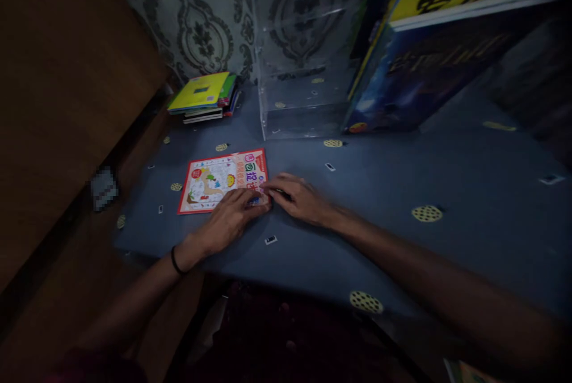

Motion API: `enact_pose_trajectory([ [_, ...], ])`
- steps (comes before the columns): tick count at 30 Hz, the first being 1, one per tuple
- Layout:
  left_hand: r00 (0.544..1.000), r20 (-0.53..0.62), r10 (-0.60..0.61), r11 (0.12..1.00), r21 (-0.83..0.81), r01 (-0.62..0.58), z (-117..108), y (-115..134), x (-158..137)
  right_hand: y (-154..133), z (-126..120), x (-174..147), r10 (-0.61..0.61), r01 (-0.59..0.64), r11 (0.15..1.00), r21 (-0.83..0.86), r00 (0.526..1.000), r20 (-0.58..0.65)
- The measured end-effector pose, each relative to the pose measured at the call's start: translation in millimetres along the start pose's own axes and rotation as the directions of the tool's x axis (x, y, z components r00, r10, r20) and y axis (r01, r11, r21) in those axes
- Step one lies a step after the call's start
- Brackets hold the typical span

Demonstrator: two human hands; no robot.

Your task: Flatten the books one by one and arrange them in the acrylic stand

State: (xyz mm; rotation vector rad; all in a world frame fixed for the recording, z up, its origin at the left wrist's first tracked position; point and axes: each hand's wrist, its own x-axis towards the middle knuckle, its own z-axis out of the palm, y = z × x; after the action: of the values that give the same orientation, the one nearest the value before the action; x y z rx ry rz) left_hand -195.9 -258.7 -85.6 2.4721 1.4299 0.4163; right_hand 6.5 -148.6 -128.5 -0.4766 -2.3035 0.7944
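A thin red-bordered children's book [210,183] with a cartoon cover lies flat on the blue table cover, turned sideways to me. My left hand [235,216] rests on its lower right part, palm down, a dark band around the wrist. At the book's right edge is my right hand [304,199], its thumb and forefinger brought together close to the left fingertips. Whatever may be pinched there is too small and dim to make out.
A stack of books [203,94] lies at the back left. Behind the red book stands a clear acrylic rack [299,118], with tall upright books [415,67] in its right part. Patterned wallpaper [203,31] backs the table [375,186]; a brown wooden panel [67,91] is at left.
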Motion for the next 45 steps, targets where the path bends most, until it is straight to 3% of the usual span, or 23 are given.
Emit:
enact_pose_trajectory([
  [3,0.998,0.040,0.044,0.977,0.207,-0.051,3,-3,-11,2,1,-1,-0.079,0.079,0.996,-0.045,0.997,0.010],
  [6,1.000,0.023,0.020,0.958,0.285,-0.026,-3,-13,-32,4,2,-2,-0.131,0.135,0.986,-0.094,0.990,0.055],
  [10,0.990,-0.084,-0.116,0.949,0.283,0.136,-20,-42,-75,5,4,-2,-0.164,0.183,0.964,-0.193,0.980,0.115],
  [13,0.946,-0.199,-0.255,0.910,0.282,0.305,-27,-62,-104,4,5,-2,-0.203,0.229,0.948,-0.219,0.970,0.135],
  [17,0.894,-0.302,-0.332,0.864,0.283,0.416,-22,-60,-116,10,-1,-1,-0.213,0.249,0.921,-0.299,0.966,0.148],
  [21,0.905,-0.302,-0.299,0.915,0.179,0.362,-20,-37,-108,27,-12,0,-0.094,0.078,0.884,-0.461,0.996,-0.012],
  [24,0.926,-0.282,-0.252,0.950,0.113,0.293,-25,-30,-106,36,-15,0,-0.039,-0.005,0.886,-0.464,0.995,-0.086],
  [34,0.967,-0.160,-0.199,0.978,0.022,0.205,-34,-48,-126,28,-10,-1,-0.028,0.012,0.928,-0.374,0.999,-0.036],
  [39,0.985,-0.124,-0.117,0.990,0.065,0.125,-38,-46,-126,31,-9,-1,-0.015,0.003,0.933,-0.359,0.999,-0.032],
  [45,0.989,-0.084,-0.125,0.979,0.151,0.137,-38,-40,-127,31,-10,0,-0.028,0.017,0.931,-0.363,0.999,-0.025],
])
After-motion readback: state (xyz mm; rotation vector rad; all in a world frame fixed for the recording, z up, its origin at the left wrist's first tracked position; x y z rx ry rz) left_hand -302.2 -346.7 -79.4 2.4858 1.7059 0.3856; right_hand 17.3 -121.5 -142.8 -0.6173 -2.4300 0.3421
